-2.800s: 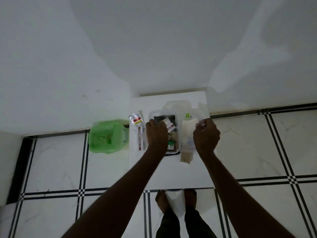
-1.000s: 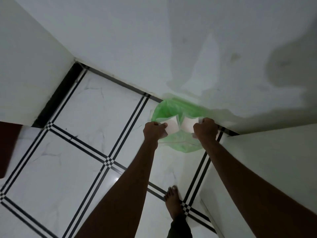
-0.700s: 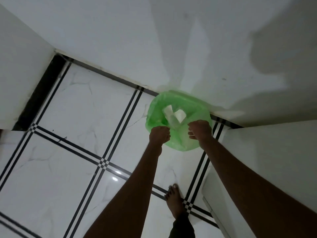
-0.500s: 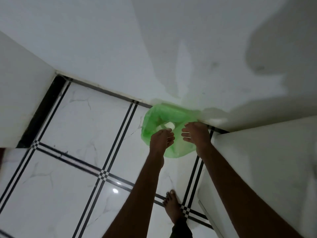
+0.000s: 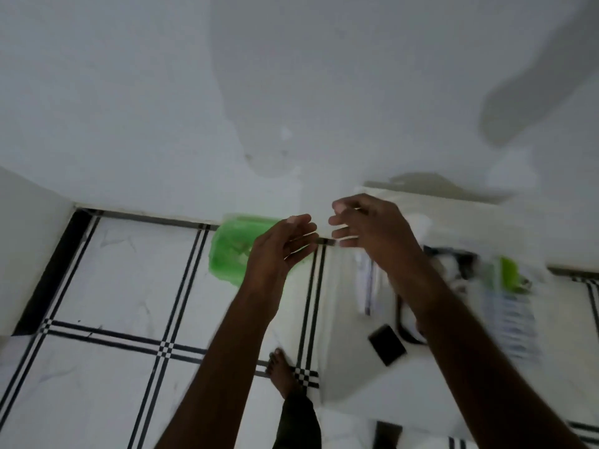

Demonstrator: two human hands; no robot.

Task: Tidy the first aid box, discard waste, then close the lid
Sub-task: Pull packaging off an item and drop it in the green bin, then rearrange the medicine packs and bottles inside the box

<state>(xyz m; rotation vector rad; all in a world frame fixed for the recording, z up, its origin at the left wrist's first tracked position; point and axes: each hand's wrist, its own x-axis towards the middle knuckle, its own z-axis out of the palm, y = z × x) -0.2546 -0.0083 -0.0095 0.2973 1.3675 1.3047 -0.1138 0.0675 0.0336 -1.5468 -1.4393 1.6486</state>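
Observation:
A green waste bag [image 5: 230, 254] sits on the floor against the wall, partly behind my left hand [image 5: 281, 246]. That hand hovers over the bag's right side, empty, fingers spread. My right hand [image 5: 366, 226] is raised just right of it, also empty with fingers apart, above the left edge of the white table [image 5: 350, 380]. The first aid box [image 5: 453, 264] lies blurred on the table behind my right forearm, its lid raised. A green-capped item [image 5: 509, 273] and a blister strip [image 5: 512, 322] lie to its right.
A small black packet [image 5: 387, 344] lies near the table's front left. A white pack [image 5: 366, 286] rests left of the box. My bare foot [image 5: 282, 372] stands on the white tiled floor beside the table. The wall runs close behind the bag and table.
The two white pieces of waste left my hands and dropped into the green bag. Both hands rose, opened and moved right toward the table, and my view swung back to the table.

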